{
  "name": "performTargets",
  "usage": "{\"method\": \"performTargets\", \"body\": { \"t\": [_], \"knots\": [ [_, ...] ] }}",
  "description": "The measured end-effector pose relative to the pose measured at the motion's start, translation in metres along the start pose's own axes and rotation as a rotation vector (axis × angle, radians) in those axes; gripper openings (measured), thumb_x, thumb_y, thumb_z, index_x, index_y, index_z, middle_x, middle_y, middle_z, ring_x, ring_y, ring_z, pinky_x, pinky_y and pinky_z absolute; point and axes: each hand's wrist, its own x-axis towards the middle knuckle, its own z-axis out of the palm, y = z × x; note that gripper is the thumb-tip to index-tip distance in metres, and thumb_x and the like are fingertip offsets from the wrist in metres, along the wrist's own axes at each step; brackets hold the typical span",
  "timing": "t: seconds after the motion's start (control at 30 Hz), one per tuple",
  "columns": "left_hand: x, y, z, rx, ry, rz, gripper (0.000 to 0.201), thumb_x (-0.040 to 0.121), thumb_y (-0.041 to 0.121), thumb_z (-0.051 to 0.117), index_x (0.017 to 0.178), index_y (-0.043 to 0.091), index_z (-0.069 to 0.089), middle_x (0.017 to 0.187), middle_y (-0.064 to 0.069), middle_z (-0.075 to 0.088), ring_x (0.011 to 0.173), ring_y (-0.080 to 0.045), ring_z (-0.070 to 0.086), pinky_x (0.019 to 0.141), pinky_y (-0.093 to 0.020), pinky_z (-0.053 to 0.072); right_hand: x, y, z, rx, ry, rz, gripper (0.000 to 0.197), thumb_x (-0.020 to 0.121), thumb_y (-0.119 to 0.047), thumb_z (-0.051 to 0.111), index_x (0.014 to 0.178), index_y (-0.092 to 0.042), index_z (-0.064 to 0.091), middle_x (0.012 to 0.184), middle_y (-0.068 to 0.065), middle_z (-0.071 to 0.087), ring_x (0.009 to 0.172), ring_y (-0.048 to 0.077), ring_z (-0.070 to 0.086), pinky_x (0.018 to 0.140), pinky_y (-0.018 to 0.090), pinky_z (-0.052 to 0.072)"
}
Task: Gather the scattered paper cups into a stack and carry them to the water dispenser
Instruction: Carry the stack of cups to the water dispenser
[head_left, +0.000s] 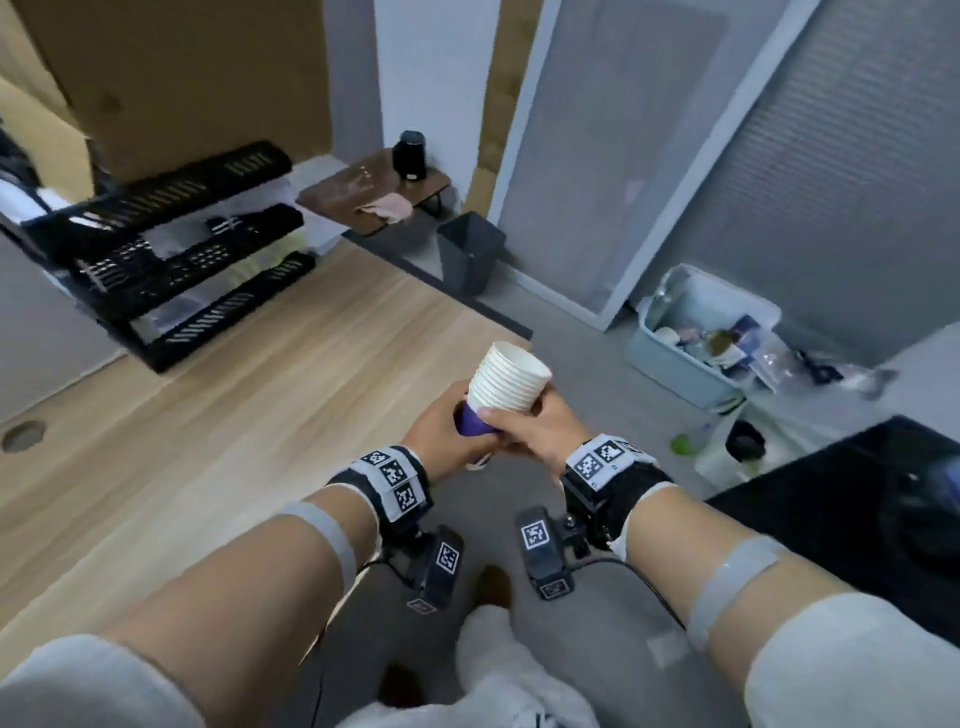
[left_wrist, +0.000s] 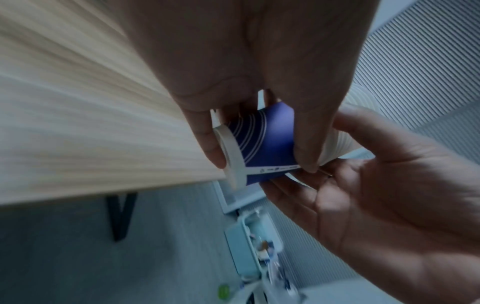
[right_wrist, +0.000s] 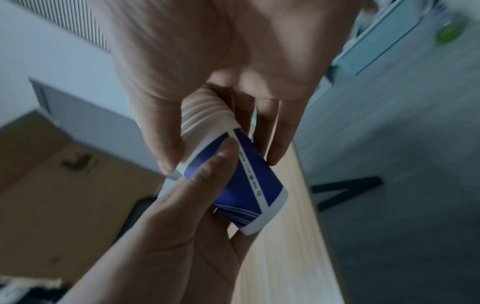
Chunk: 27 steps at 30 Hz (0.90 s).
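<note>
Head view: cup stack (head_left: 506, 382) base hidden by left hand (head_left: 447, 434) and right hand (head_left: 540, 428) fingers, both grasping.

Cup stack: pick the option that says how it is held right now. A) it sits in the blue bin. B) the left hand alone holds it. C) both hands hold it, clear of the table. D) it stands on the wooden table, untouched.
C: the left hand and the right hand both grip the cup stack at its blue bottom cup, held in the air past the edge of the wooden table.
</note>
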Motion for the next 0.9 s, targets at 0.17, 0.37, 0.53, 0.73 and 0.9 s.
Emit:
{"method": "performTargets", "body": {
  "t": [0.17,0.37,0.53,0.73,0.9],
  "knots": [
    [0.028,0.052,0.099,0.049,-0.265,0.118,0.067,0.071,0.018,0.086,0.131,0.014,0.056,0.119,-0.002,0.069,0.104,-0.012,0.065,0.084,-0.01,0.049,-0.037,0.026,-0.11,0.127,0.265,-0.011,0.066,0.068,-0.01,0.086,0.126,-0.011,0.056,0.114,0.011,0.071,0.093,0.021,0.072,0.078,0.042,0.063],
    [0.055,0.098,0.253,0.131,-0.534,0.135,0.057,0.077,0.015,0.081,0.128,0.015,0.058,0.115,-0.005,0.07,0.102,-0.019,0.068,0.082,-0.022,0.058,-0.08,0.082,-0.255,0.211,0.579,0.003,0.084,0.061,-0.021,0.088,0.134,-0.017,0.048,0.12,0.005,0.068,0.108,0.022,0.067,0.088,0.044,0.06],
    [0.087,0.124,0.392,0.186,-0.561,0.085,0.03,0.086,0.008,0.07,0.115,0.009,0.064,0.104,-0.011,0.071,0.091,-0.024,0.068,0.082,-0.034,0.056,-0.107,0.139,-0.391,0.151,0.82,0.095,0.093,0.053,-0.037,0.086,0.135,-0.021,0.044,0.123,0.0,0.063,0.112,0.02,0.062,0.098,0.045,0.054],
    [0.117,0.146,0.534,0.213,-0.673,0.102,0.01,0.089,0.013,0.065,0.099,0.015,0.067,0.093,-0.01,0.07,0.082,-0.019,0.064,0.064,-0.023,0.045,-0.142,0.196,-0.547,0.12,1.213,0.195,0.078,0.064,-0.027,0.084,0.13,-0.016,0.043,0.112,-0.003,0.059,0.1,0.022,0.06,0.09,0.034,0.048],
    [0.141,0.15,0.619,0.19,-0.724,0.112,0.009,0.089,0.008,0.064,0.095,0.014,0.066,0.087,-0.011,0.069,0.077,-0.019,0.063,0.062,-0.022,0.044,-0.15,0.24,-0.642,0.087,1.392,0.223,0.078,0.063,-0.025,0.084,0.128,-0.013,0.042,0.124,0.005,0.06,0.108,0.024,0.06,0.092,0.034,0.048]
  ]
}}
